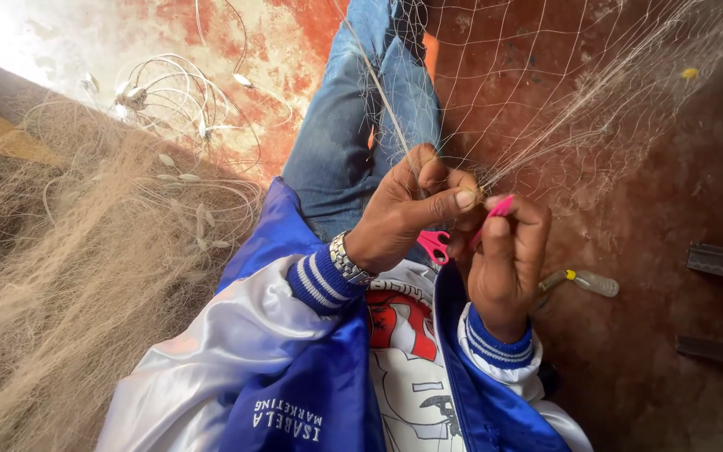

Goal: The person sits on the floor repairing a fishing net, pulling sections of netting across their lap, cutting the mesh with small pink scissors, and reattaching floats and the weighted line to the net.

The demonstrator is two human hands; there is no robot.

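- Jacket (294,377): blue and white, shiny, with striped knit cuffs; fills the lower centre of the view. A white printed shirt (403,368) shows between its open fronts.
- Wristwatch (346,261): metal band, worn on the left wrist just above the cuff.
- Left hand (403,213): raised over the lap, fingers curled narrow; thumb and forefinger pinch strands of the fishing net (562,92) where the mesh gathers to a point.
- Right hand (508,259): just beside the left hand, touching it at the fingertips. Fingers are closed around a pink tool (495,209); its tip shows above the forefinger.
- Scissors (435,244): pink handle loops visible between the two hands, just below the left thumb. Whether a hand grips them, and whether they are one piece with the pink tip, cannot be told.
- Net position: stretched from the pinch point up and to the right over the reddish floor (671,209); small yellow floats sit along its far edge.
- Small bottle (587,283): lies on the floor just right of the right hand, apart from it.
- Leg in blue jeans (353,125): extends away from the hands, under the net.
- Heaped net (69,276): tan pile at the left.
- White line coils (186,100): beyond the heap, with pale floats.
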